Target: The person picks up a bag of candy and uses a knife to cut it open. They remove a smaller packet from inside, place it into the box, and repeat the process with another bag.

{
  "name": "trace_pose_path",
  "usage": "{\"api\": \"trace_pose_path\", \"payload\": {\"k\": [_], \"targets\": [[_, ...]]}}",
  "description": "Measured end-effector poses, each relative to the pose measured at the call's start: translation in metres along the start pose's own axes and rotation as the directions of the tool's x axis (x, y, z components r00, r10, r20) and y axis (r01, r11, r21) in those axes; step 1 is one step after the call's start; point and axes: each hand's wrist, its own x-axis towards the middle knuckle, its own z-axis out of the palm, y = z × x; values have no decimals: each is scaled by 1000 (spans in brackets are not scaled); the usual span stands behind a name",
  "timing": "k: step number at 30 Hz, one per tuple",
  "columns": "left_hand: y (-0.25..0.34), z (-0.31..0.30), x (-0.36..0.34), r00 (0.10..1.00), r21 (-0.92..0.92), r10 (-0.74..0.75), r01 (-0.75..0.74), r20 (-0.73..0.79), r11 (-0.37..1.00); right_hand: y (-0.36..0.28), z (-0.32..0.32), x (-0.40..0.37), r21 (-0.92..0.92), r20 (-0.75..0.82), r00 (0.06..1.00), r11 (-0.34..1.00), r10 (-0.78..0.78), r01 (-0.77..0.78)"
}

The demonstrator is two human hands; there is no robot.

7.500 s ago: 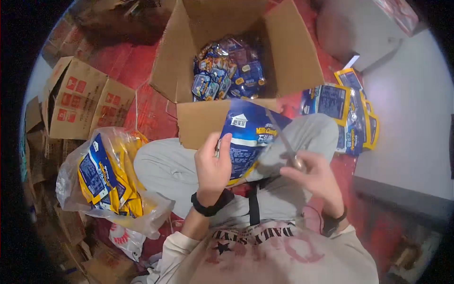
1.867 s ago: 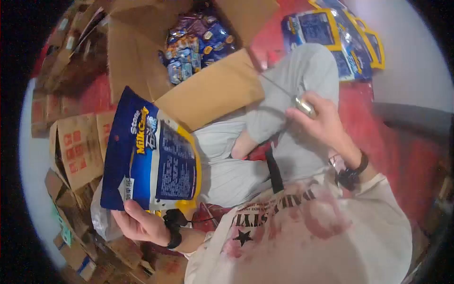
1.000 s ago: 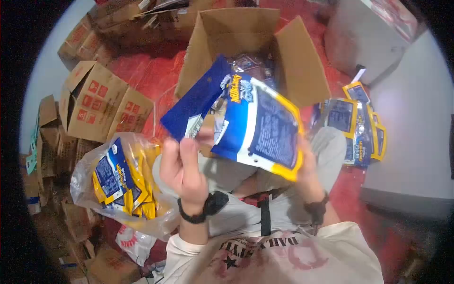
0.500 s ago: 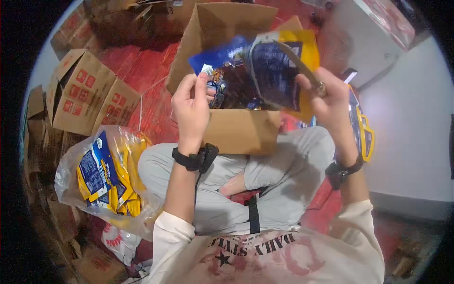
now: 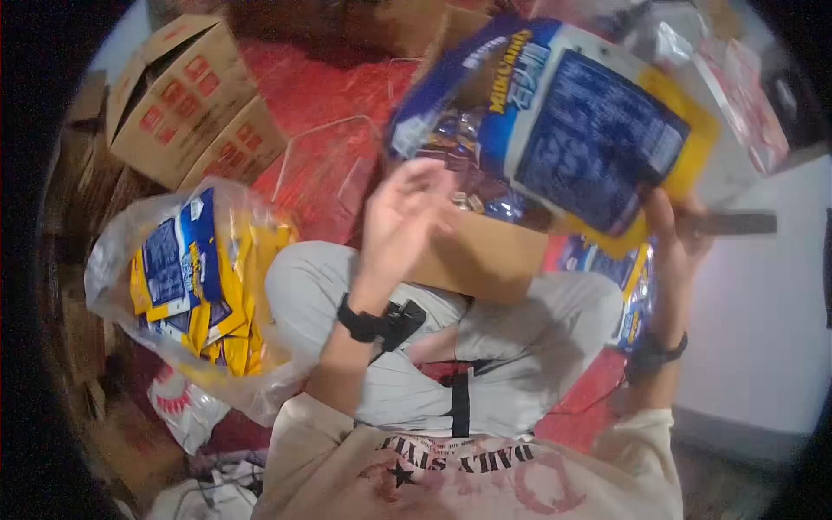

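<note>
A large blue, white and yellow candy bag is spread out above an open cardboard box. My right hand grips the bag's lower right edge and also holds a knife, whose blade points right. Left of the bag, my left hand is raised over the box's near left edge, fingers apart and slightly blurred, with nothing in them. Small wrapped candies show inside the box, partly hidden by the bag.
A clear plastic sack at the left holds several yellow and blue bags. Behind it stands a printed carton. More candy packs lie by my right knee, beside a white cabinet.
My left hand has let go of the bag's corner and opened. The bag has swung up and right, its printed face now in view. The knife now points right, and the camera view has shifted.
</note>
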Motion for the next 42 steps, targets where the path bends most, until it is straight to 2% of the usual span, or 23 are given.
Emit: {"api": "trace_pose_path", "payload": {"k": [3, 5, 7, 8, 9, 11, 13, 14, 15, 17, 19, 21, 22, 25, 26, 27, 31, 34, 36, 37, 39, 41, 42], "targets": [[-18, -5, -23, 991, -99, 28, -15, 132, 995, 32, -1, -26, 129, -21, 990, 982, 142, -138], [12, 9, -39, 997, -331, -16, 39, 70, 943, 34, 12, -43, 127, 67, 964, 956, 258, -265], [19, 2, -52, 997, -345, 46, -64, -60, 936, 13, 42, -53, 215, 87, 945, 920, 316, -327], [34, -4, -65, 994, -402, -84, 50, -68, 914, 6, 49, -54, 165, 181, 932, 925, 313, -343], [48, -8, -76, 986, -334, -47, -10, -162, 943, 2, 55, -55, 109, 265, 913, 931, 311, -349], [97, -21, -108, 959, -75, -81, 63, -271, 995, 17, 64, -56, 112, 442, 897, 990, 25, -83], [137, -15, -139, 754, 74, -20, 91, -657, 993, -3, 89, -56, 278, 500, 865, 951, -25, -133], [134, -30, -153, 585, 338, 434, -273, -685, 901, -1, 89, -60, 254, 537, 843, 948, 25, -190], [139, -67, -176, 576, 724, 706, -265, -411, 637, 3, 92, -62, 230, 575, 815, 942, 70, -244], [183, -72, -201, 397, 590, 489, 189, -777, 785, 20, 98, -69, 284, 548, 835, 931, 37, -228], [187, -141, -246, 610, 846, 586, 384, -534, 370, 28, 96, -79, 317, 509, 861, 926, 18, -207], [194, -178, -252, 836, 905, 406, 423, -370, -45, 33, 91, -85, 314, 504, 822, 830, 266, -462], [201, -184, -216, 847, 996, 526, 33, -72, 84, 44, 90, -88, 322, 489, 847, 860, 207, -396], [182, -219, -209, 923, 976, 330, 217, -197, -25, 44, 78, -90, 311, 468, 848, 853, 247, -420], [175, -224, -205, 903, 947, 284, 311, -322, 82, 48, 70, -93, 303, 452, 842, 837, 294, -455], [172, -239, -201, 933, 951, 238, 296, -269, -85, 50, 60, -99, 220, 383, 830, 833, 406, -508], [159, -275, -189, 951, 950, 219, 257, -217, -175, 70, 0, -118, 145, 82, 900, 888, 428, -436], [166, -276, -185, 919, 666, -24, 267, -393, -696, 112, -53, -145, 35, -175, 858, 874, 483, -485], [187, -239, -171, 884, 627, -54, 286, -465, -724, 151, -98, -169, -65, -283, 808, 830, 517, -554], [196, -216, -160, 848, 593, -79, 296, -524, -749, 176, -107, -184, -7, -298, 870, 911, 392, -413], [203, -154, -158, 946, 666, 3, 230, -324, -710, 237, -147, -238, -103, -385, 857, 907, 343, -409], [205, -81, -154, 950, 893, -130, 214, -285, -397, 180, -116, -233, -353, -514, 771, 727, 376, -589], [195, -55, -153, 937, 994, -344, 25, -61, -110, 182, -117, -244, -431, -507, 788, 690, 348, -582]]}}
